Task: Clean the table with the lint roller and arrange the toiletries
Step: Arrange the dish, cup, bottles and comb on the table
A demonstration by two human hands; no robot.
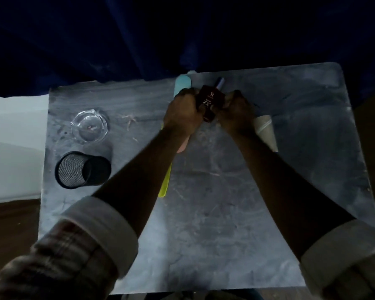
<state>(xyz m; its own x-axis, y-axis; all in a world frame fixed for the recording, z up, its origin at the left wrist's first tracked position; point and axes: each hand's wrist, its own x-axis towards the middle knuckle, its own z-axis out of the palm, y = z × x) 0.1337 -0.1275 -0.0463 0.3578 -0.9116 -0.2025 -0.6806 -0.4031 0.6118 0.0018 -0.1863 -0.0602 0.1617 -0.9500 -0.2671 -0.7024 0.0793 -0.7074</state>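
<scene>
Holding a dark box (208, 105) between both hands at the far middle of the worktop (225, 202), the person seems to be gathering toiletries rather than rolling. The left hand (183, 111) is closed around the box's left side and the right hand (234, 111) is closed on its right side, so the box sits in a two-handed grip, tilted, with pale lettering facing up. To do this step well, I judge it best to lift the box straight clear of the things packed around it, then set it down upright beside the other toiletries without sweeping them aside. A teal tube (181, 84) lies just left of the box, partly under the left hand; a small blue-tipped item (220, 82) pokes out just beyond the box, and what it is cannot be told. A pale cone-shaped tube (265, 131) lies just right of the right hand, and a yellow comb (166, 182) runs under the left forearm toward the near side. Well apart on the left stand a clear glass dish (90, 126) and, nearer, a black mesh cup (82, 169) lying on its side. Scraps of lint (130, 122) lie between the dish and the hands, so cleaning looks unfinished. No lint roller is clearly visible.
</scene>
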